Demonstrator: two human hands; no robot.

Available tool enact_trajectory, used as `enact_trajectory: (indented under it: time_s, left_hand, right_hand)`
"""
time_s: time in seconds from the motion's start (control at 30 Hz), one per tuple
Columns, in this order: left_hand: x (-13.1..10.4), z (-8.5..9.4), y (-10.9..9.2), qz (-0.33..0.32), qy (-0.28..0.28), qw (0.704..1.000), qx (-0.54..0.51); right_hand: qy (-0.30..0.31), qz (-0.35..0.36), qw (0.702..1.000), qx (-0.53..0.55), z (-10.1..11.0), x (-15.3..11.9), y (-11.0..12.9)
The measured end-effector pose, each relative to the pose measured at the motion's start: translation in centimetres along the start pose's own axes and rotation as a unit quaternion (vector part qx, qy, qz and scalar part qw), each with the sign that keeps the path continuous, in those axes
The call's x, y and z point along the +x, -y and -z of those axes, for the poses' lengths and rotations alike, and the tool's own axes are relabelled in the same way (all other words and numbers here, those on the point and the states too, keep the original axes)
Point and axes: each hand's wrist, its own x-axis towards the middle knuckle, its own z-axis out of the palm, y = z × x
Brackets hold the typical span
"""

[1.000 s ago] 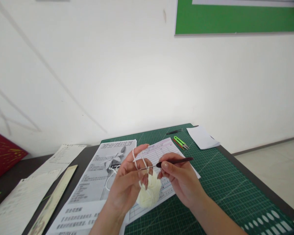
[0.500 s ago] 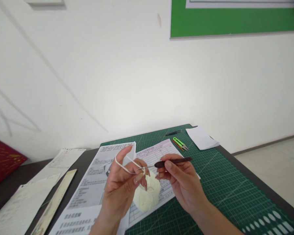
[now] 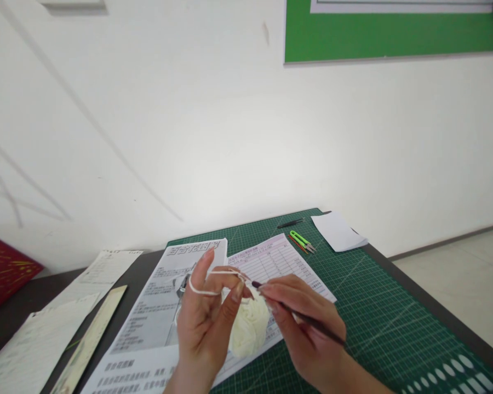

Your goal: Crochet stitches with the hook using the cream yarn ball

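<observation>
My left hand [image 3: 209, 306] has cream yarn [image 3: 203, 292] looped round its raised index finger. Its thumb and another finger pinch the yarn close to the hook's tip. In my right hand [image 3: 308, 323] is a crochet hook with a dark brown handle [image 3: 312, 323], slanting down to the right. The hook's thin metal end meets the yarn at the left fingertips, and the exact stitch is too small to make out. Beneath and between the hands, a ball of cream yarn [image 3: 248, 328] rests on a printed form [image 3: 279, 257].
Green-handled thread snips [image 3: 301, 239] and a dark slim tool [image 3: 290, 223] lie on the green cutting mat [image 3: 378, 317]. White paper [image 3: 339, 231] is at the back right. Left are a printed instruction sheet [image 3: 143, 323], a ruler [image 3: 92, 339] and handwritten papers [image 3: 57, 334].
My right hand has turned, so the hook handle now slopes down to the right instead of lying nearly level. My left hand has tilted slightly, and the yarn loop has shifted.
</observation>
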Motion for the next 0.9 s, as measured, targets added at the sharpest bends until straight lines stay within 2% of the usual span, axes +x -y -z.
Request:
enact_trajectory:
  time_s: [0.1, 0.17, 0.23, 0.3, 0.37, 0.43, 0.5, 0.6, 0.67, 0.8, 0.9]
  left_hand:
    - [0.1, -0.2, -0.7, 0.092, -0.023, 0.991, -0.095]
    - [0.2, -0.2, -1.3, 0.188, -0.034, 0.965, -0.181]
    - [0.4, -0.1, -1.7, 0.248, -0.041, 0.938, -0.240]
    - [0.6, 0.0, -2.0, 0.262, -0.031, 0.927, -0.267]
    - [0.7, 0.2, -2.1, 0.247, -0.004, 0.932, -0.265]
    - [0.9, 0.4, -2.2, 0.218, 0.019, 0.944, -0.245]
    - [1.0, 0.7, -2.2, 0.185, 0.034, 0.957, -0.220]
    - [1.1, 1.1, -2.3, 0.182, 0.058, 0.956, -0.222]
    - [1.1, 1.3, -2.4, 0.206, 0.082, 0.943, -0.246]
    - [1.2, 1.7, -2.8, 0.262, 0.102, 0.910, -0.303]
    - [1.3, 1.8, -3.0, 0.294, 0.119, 0.887, -0.335]
  right_hand:
    - [0.085, 0.125, 0.985, -0.086, 0.3, -0.6, -0.7]
    - [0.111, 0.160, 0.975, -0.111, 0.3, -0.8, -1.1]
    - [0.101, 0.176, 0.974, -0.099, 0.2, -0.6, -1.0]
    - [0.067, 0.176, 0.981, -0.048, -0.1, -0.3, -0.7]
    - [0.031, 0.128, 0.991, 0.020, -0.5, 0.1, -0.2]
    - [0.015, 0.050, 0.996, 0.078, -0.7, 0.2, 0.0]
    - [-0.007, -0.041, 0.988, 0.151, -1.0, 0.1, -0.1]
    - [-0.041, -0.168, 0.942, 0.287, -1.3, -0.1, -0.5]
    - [-0.043, -0.220, 0.904, 0.364, -1.5, -0.2, -0.7]
    - [-0.031, -0.276, 0.845, 0.457, -1.6, 0.1, -0.6]
    - [-0.019, -0.293, 0.823, 0.487, -1.5, 0.2, -0.5]
